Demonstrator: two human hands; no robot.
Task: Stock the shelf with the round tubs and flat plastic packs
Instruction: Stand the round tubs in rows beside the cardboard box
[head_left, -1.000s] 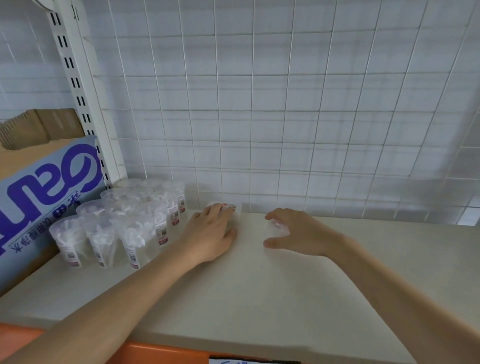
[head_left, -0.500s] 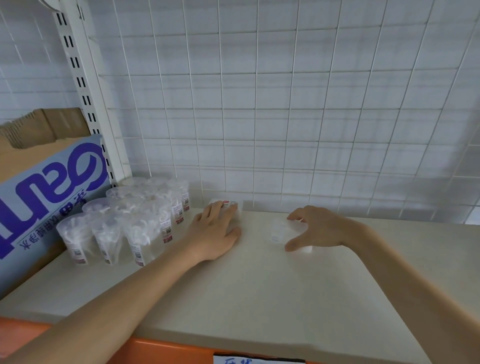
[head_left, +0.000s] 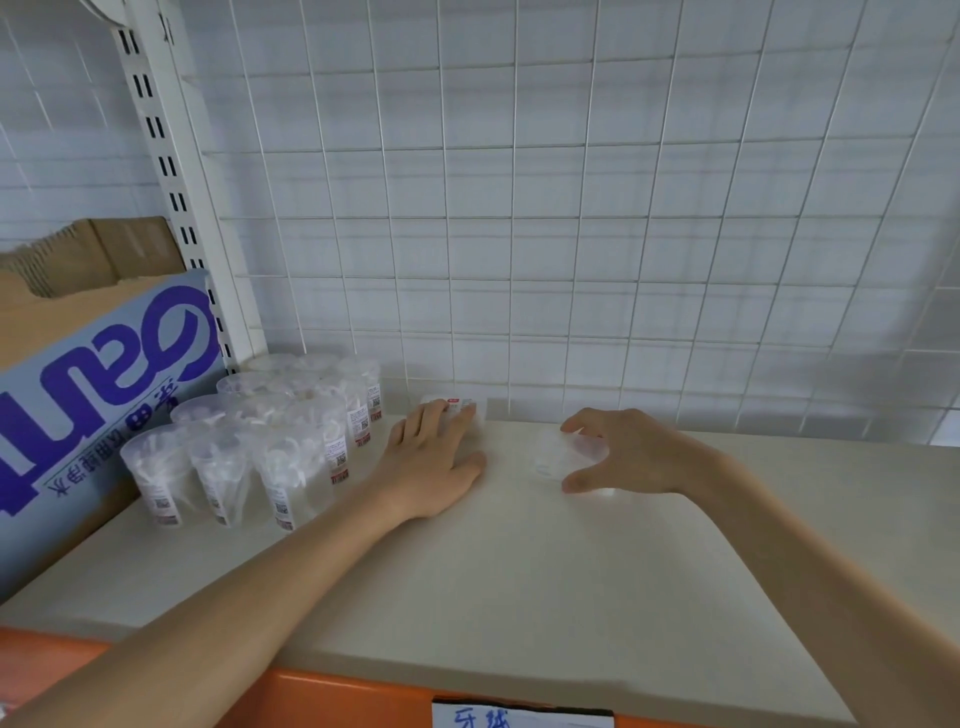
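Note:
Several clear round tubs with barcode labels stand clustered at the shelf's back left. My left hand lies flat, fingers straight, on a flat plastic pack whose red-labelled far end shows past my fingertips, by the wire back. My right hand is to the right of it, thumb and curled fingers spanning a second, clear flat pack that lies on the cream shelf board. Most of that pack is faint and partly hidden under my palm.
A blue-printed cardboard box fills the left end beside the tubs. A white slotted upright and a wire grid back panel close off the rear. The orange front edge carries a paper label.
My right hand has slid the clear pack to the right, away from my left hand, then nearly stopped. My left hand stays flat on its pack.

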